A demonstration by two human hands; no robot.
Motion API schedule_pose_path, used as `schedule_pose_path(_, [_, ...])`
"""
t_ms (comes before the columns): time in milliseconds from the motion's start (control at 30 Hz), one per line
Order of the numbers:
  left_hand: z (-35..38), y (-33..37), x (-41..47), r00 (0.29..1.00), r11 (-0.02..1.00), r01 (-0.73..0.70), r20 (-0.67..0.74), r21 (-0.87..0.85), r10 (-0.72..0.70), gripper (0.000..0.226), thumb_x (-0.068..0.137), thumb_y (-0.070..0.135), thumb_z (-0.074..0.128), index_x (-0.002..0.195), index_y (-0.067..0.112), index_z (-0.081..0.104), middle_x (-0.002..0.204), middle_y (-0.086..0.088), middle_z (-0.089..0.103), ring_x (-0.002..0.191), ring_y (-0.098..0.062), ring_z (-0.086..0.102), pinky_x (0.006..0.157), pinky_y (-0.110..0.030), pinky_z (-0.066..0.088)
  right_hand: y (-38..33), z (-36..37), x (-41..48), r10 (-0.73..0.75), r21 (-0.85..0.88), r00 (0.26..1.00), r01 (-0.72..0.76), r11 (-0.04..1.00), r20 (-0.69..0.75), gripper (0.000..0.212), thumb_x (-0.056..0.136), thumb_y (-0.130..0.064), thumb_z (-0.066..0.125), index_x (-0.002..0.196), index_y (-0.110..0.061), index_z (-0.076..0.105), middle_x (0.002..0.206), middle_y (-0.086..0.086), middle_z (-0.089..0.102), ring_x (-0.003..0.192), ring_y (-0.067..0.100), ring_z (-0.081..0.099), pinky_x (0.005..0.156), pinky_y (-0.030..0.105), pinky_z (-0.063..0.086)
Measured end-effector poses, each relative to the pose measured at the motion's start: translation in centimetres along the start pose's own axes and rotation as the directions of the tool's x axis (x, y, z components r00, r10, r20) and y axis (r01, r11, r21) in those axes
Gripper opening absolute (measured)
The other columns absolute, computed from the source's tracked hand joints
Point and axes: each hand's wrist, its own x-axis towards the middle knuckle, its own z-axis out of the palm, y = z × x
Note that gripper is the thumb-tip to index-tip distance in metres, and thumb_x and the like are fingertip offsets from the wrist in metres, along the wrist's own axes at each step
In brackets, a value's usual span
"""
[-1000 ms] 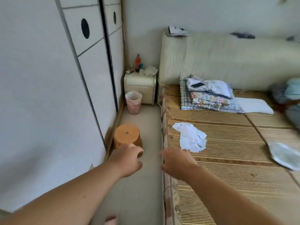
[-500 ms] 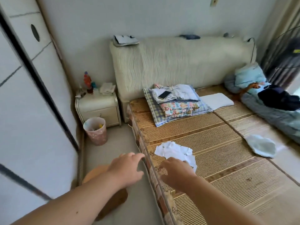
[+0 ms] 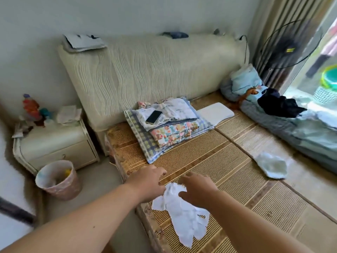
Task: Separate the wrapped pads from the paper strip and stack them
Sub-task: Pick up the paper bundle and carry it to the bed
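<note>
A loose heap of white wrapped pads (image 3: 182, 214) lies on the woven bed mat (image 3: 237, 179), close to the bed's left edge. My left hand (image 3: 147, 183) hovers at the heap's upper left end with fingers spread, its thumb touching or nearly touching the white wrapping. My right hand (image 3: 197, 189) is over the heap's upper right part, fingers apart and curled downward. Neither hand clearly grips anything. I cannot make out the paper strip apart from the pads.
Folded bedding with a phone (image 3: 154, 116) on top lies near the headboard. A pale cloth (image 3: 271, 166) rests on the mat to the right. A bin (image 3: 58, 179) and a nightstand (image 3: 54, 145) stand on the floor at left. Bedding lies piled at far right.
My view has swung right, from the floor and the orange stool to the bed. Both hands have moved from beside the bed's edge to over the white heap.
</note>
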Motion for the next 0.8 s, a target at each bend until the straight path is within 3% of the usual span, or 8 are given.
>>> schedule_pose_path(267, [-4.7,2.1,9.8,0.981,0.979,-0.191,0.054,0.075,0.187,0.055,0.084,0.044,0.052,0.137,0.033,0.041,0.142,0.002,0.046,0.127,-0.020,0.044,0.101,-0.042,0.041,4.5,-4.0,4.3,0.150,0.084,0.985,-0.144,0.986,-0.079,0.040,0.085,-0.046,0.056,0.123,-0.035,0.052,0.122,-0.003,0.057,0.107,0.020,0.057,0.092,0.041,0.045])
schedule_pose_path(467, [-5.1,4.9,17.4,0.899,0.899,-0.428,0.140,0.087,0.415,0.054,0.082,0.047,0.057,0.133,0.033,0.046,0.135,0.005,0.051,0.123,-0.016,0.046,0.101,-0.040,0.040,8.0,-4.5,6.1,0.397,0.210,0.908,-0.366,0.907,-0.134,0.042,0.085,-0.044,0.057,0.126,-0.038,0.050,0.124,-0.004,0.056,0.110,0.018,0.056,0.097,0.047,0.043])
schedule_pose_path(633, [-4.6,4.7,23.6,0.748,0.758,-0.649,0.242,0.071,0.618,0.051,0.083,0.044,0.059,0.131,0.036,0.046,0.133,0.010,0.053,0.121,-0.010,0.047,0.102,-0.037,0.040,8.3,-3.2,8.2,0.623,0.280,0.775,-0.578,0.766,-0.106,0.042,0.085,-0.044,0.057,0.125,-0.033,0.053,0.124,-0.002,0.057,0.110,0.020,0.056,0.098,0.045,0.042])
schedule_pose_path(800, [-4.7,1.7,29.1,0.582,0.598,-0.800,0.305,0.051,0.753,0.051,0.084,0.044,0.058,0.133,0.038,0.043,0.134,0.013,0.052,0.124,-0.009,0.045,0.105,-0.041,0.039,5.8,-1.7,10.7,0.815,0.377,0.579,-0.748,0.546,-0.032,0.045,0.085,-0.043,0.057,0.128,-0.031,0.052,0.127,-0.002,0.056,0.114,0.020,0.055,0.099,0.043,0.042])
